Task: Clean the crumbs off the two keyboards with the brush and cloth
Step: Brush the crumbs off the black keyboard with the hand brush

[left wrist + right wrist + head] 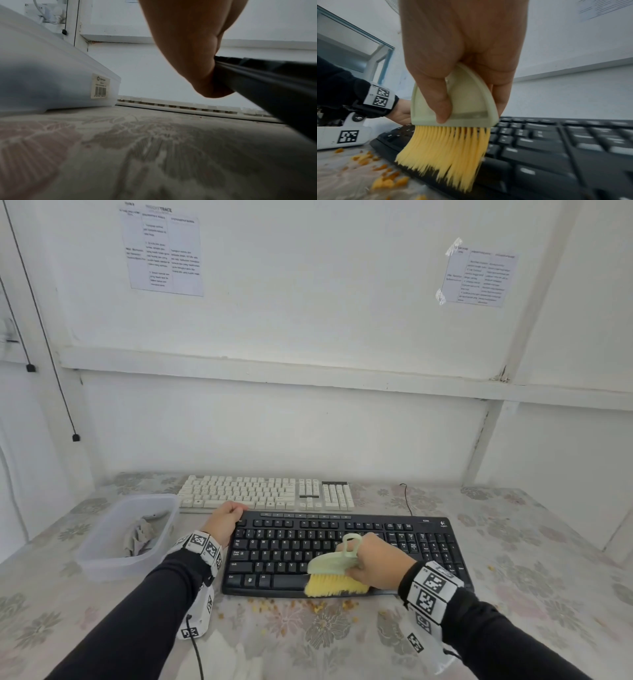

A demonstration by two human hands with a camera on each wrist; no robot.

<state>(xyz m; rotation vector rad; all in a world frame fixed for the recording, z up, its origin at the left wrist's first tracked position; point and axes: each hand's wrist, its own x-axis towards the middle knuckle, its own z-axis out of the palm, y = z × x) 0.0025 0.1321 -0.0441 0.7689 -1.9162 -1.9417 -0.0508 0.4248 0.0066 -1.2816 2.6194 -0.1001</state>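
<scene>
One brush, pale green with yellow bristles, is sitting low and centre in the head view, its bristles touching the front edge of the black keyboard, with the right hand wrapping its fingers around the brush body. Two keyboards are lying on the flowered table, the white keyboard just behind the black one, whose upper left corner the left hand is gripping. Orange crumbs are lying scattered below the black keyboard, and at the left one clear tub is holding one grey cloth.
</scene>
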